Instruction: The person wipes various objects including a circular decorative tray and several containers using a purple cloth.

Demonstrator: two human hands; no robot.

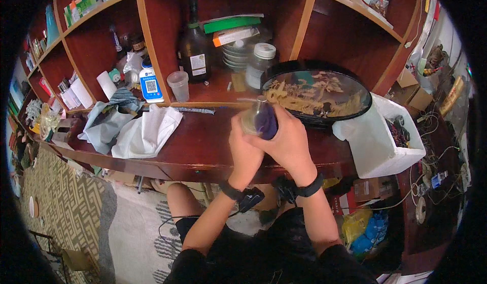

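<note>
My left hand (243,152) and my right hand (290,143) are both closed around a small bottle (265,119) with a silvery top and a dark purple body, held upright above the front of the wooden desk (198,142). Its left part looks pale and blurred, and its lower end is hidden by my fingers and thumbs. Just behind my right hand is an oval black-framed ornament (324,93) with a straw-coloured scene. Left of my hands lie a white cloth (144,134) and a grey-blue cloth (101,129).
Shelves hold a dark bottle (195,55), a plastic cup (178,86), a lidded jar (261,65), stacked dishes (233,56) and a blue-and-white container (150,83). A white foam box (365,147) with cables stands at the right. My legs are under the desk, above a patterned rug (61,203).
</note>
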